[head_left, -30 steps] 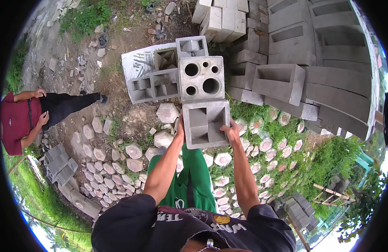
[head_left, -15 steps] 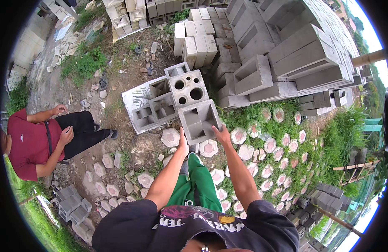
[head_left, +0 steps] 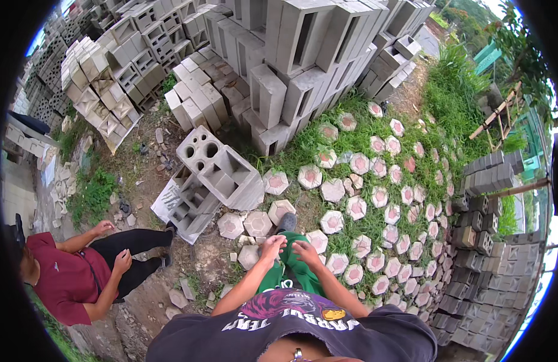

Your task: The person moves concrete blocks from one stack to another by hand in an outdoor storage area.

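My left hand and my right hand hang close together above my green trousers, fingers loosely bent and holding nothing. Both are apart from the blocks. The nearest grey hollow concrete block rests on a low stack ahead and to the left, its two-chambered opening facing up. Beside it on the stack sits a grey block with several round holes. Beneath them are more hollow blocks on a pale printed sheet.
A person in a maroon shirt is at the left, hands in front. Tall stacks of hollow blocks rise ahead. Hexagonal pavers lie across grass ahead and to the right. More blocks are piled at the right.
Both hands have let go of the hollow block, which now rests on the low stack. They have drawn back toward my body and closer together. My view has turned right.
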Demonstrator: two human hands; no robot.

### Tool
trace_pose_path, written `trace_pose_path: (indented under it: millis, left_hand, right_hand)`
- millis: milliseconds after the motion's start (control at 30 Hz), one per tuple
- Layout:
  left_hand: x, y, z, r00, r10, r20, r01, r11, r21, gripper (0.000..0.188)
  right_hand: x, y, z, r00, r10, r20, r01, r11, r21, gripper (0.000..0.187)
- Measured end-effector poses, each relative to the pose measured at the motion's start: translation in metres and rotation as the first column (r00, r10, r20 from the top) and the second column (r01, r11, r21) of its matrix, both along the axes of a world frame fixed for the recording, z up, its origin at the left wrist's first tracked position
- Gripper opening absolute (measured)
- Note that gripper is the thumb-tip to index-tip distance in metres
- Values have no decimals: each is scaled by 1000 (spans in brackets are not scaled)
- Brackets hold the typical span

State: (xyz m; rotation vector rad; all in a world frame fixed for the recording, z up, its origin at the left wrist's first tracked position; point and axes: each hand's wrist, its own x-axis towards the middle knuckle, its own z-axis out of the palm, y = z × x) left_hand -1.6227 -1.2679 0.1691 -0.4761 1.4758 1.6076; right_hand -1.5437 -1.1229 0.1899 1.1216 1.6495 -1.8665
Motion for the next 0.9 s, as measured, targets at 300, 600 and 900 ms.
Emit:
trace_pose_path:
  millis: [300, 600, 900]
  left_hand:
    - [-79, 191, 50, 767, -536, -352, 540, 836, -94, 24]
    - [-76, 427, 78, 402, -798, -449, 805, 542, -241, 33]
    - [-25, 576, 116, -85, -928, -363, 934, 53, -354, 38]
  right_hand:
    - [20, 164, 24, 848, -493, -192, 495, 868, -41, 48]
    - [74, 332, 60, 471, -810, -349, 862, 507, -14, 38]
    - [102, 386, 50, 106, -938, -329, 988, 136, -70, 25]
